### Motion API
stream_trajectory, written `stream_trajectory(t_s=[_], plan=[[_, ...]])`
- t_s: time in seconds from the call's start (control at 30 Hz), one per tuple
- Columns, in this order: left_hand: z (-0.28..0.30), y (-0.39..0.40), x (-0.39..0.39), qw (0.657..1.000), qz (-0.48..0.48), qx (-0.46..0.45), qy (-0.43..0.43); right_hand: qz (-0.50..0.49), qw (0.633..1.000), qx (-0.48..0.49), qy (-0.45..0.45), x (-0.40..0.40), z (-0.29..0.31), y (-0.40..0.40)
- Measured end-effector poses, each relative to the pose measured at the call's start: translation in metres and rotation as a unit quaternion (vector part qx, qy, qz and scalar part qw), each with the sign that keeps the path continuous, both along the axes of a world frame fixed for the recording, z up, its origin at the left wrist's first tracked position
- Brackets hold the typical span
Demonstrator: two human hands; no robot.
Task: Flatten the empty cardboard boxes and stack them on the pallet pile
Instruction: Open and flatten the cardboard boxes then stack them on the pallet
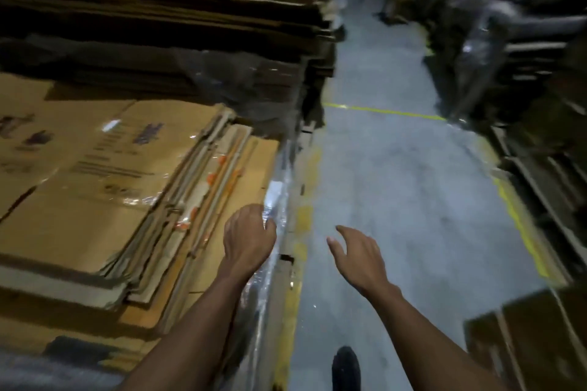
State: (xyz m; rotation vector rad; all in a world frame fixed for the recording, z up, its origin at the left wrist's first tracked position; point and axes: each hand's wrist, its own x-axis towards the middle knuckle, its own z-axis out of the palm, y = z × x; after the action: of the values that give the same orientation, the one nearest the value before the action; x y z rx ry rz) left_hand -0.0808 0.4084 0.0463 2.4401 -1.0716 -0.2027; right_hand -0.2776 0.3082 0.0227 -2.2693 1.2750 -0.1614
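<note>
A pile of flattened cardboard boxes [104, 200] lies on the left, its top sheets printed with dark text and sealed with clear tape. Clear plastic wrap [273, 206] runs down the pile's right edge. My left hand [247, 238] hangs over that edge with its fingers curled; the blur hides whether they pinch the wrap. My right hand [359, 254] floats over the grey floor with fingers spread and relaxed, holding nothing. The whole view is blurred by motion.
A taller stack of flat cardboard [165, 9] rises behind the pile. A grey aisle [397, 184] with yellow lines runs ahead. Dark wrapped pallets [514, 41] line the right side. A brown cardboard piece [533, 336] sits at lower right. My dark shoe [346, 368] is on the floor.
</note>
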Motion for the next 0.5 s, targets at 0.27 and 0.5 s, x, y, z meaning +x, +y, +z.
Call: stream_trajectory(t_s=[0.27, 0.5], plan=[[-0.042, -0.047, -0.175, 0.961, -0.250, 0.115, 0.038, -0.274, 0.960, 0.053, 0.014, -0.199, -0.013, 0.050], [-0.062, -0.049, -0.371, 0.901, -0.396, 0.177, 0.029, -0.457, 0.882, 0.113, -0.013, -0.385, -0.040, 0.111]])
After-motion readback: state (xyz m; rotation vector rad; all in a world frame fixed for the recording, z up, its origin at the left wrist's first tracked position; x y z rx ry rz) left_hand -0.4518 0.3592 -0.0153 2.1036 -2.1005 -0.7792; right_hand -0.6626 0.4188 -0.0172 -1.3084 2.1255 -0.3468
